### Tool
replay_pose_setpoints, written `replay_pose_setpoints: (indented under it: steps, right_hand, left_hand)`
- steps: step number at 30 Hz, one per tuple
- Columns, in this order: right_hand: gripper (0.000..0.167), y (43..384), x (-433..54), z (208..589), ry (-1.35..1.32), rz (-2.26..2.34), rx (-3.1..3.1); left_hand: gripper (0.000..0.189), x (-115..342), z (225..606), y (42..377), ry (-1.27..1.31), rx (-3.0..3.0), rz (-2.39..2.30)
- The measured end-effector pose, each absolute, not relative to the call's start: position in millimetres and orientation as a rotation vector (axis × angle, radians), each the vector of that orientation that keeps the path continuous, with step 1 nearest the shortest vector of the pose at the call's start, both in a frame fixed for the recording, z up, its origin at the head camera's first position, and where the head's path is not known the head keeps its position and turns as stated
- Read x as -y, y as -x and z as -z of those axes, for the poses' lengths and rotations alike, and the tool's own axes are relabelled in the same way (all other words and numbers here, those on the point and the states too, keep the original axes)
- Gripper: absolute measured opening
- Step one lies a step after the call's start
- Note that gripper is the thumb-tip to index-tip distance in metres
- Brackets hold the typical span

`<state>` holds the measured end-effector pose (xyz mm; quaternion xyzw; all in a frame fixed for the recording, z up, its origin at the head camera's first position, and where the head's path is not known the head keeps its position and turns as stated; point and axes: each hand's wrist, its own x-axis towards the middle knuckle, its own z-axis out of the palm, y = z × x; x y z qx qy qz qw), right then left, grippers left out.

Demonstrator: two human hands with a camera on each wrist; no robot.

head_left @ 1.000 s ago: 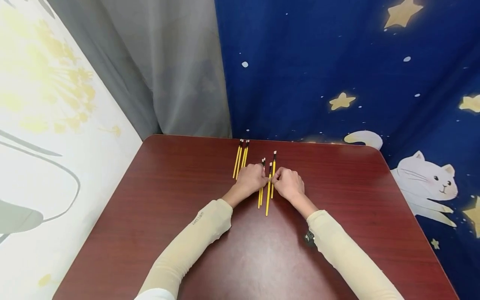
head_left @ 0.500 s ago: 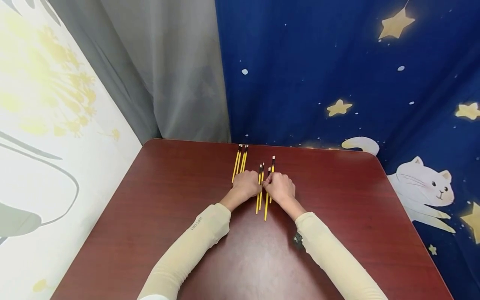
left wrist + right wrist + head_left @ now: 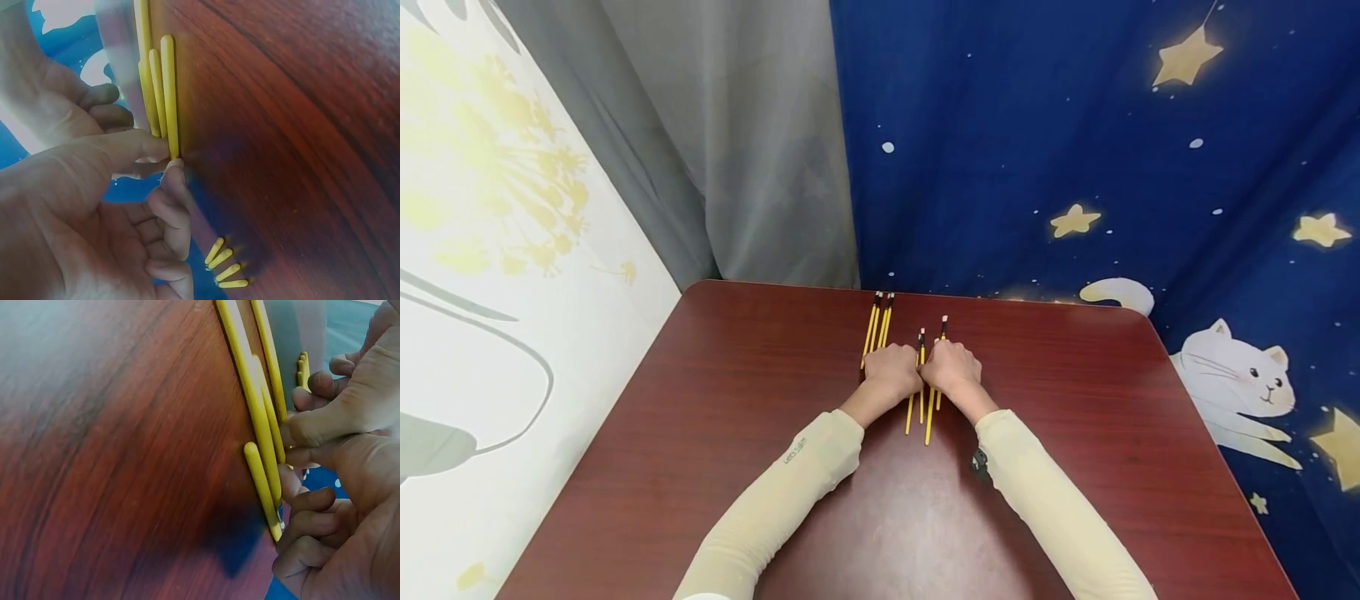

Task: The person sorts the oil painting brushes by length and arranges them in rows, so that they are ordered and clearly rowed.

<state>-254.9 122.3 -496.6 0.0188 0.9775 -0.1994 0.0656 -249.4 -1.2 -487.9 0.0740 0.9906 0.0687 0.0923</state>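
Several paintbrushes with yellow handles, black collars and pale tips lie side by side between my hands. In the head view my left hand (image 3: 891, 369) is at the left of this group, and my right hand (image 3: 952, 367) is at its right, nearly touching the left. The left wrist view shows my left thumb and forefinger pinching a paintbrush (image 3: 167, 87), its handle end free. In the right wrist view, my right thumb and forefinger pinch a long yellow paintbrush (image 3: 249, 378). A shorter-looking handle (image 3: 261, 487) lies beside it. My fingers hide the brushes' middles.
Farther back and left, another small group of paintbrushes (image 3: 871, 327) lies near the rear edge of the dark red wooden table (image 3: 760, 367). A grey curtain (image 3: 775, 167) and a blue starry curtain (image 3: 970, 192) hang behind it. A pale printed wall (image 3: 550, 333) stands left.
My right hand has moved left, closing the gap to my left hand. The leftmost brush of the group between my hands now tilts, its handle end shifted left.
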Motion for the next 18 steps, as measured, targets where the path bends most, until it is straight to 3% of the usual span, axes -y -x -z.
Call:
replay_pose_setpoints:
  steps: [18]
  right_hand:
    - [0.019, 261.2, -106.3, 488.3, -0.098, 0.432, -2.950]
  left_hand:
    - [0.028, 8.6, 488.1, 250.0, -0.296, -2.949, -0.168]
